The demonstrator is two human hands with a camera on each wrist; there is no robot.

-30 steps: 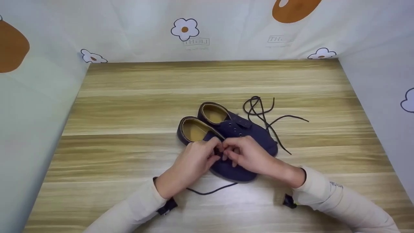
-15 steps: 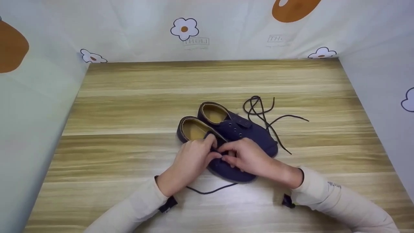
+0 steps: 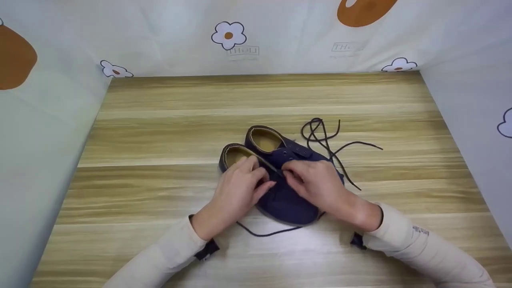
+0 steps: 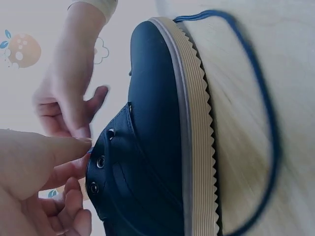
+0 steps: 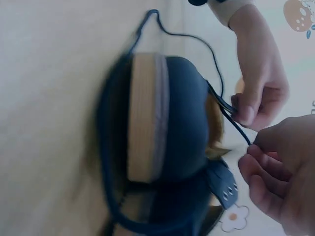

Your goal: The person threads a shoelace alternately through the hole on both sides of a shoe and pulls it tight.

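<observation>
A navy lace-up shoe (image 3: pixel 288 208) lies nearer me, its toe pointing to the lower right. My left hand (image 3: pixel 238 182) is at its eyelet flap (image 4: pixel 101 164), thumb and fingers pinching the flap's edge. A dark shoelace (image 5: pixel 238 129) runs from the shoe to my right hand (image 5: pixel 285 172), which pinches it between thumb and fingers just above the shoe. In the left wrist view, lace passes through the eyelet nearest the toe. The rest of that lace (image 3: pixel 264 235) curves over the table in front of the toe. My hands partly hide the eyelets in the head view.
The matching navy shoe (image 3: pixel 276 158) lies alongside, behind the first, its flap folded outward. A loose tangle of dark lace (image 3: pixel 316 140) spreads on the wooden table (image 3: pixel 160 120) to its right. Patterned cloth (image 3: pixel 280 24) walls the back and both sides.
My right hand has drawn away from the left, up and to the right, pulling the lace. The lace in front has shifted right. My left fingers have spread a little at the flap.
</observation>
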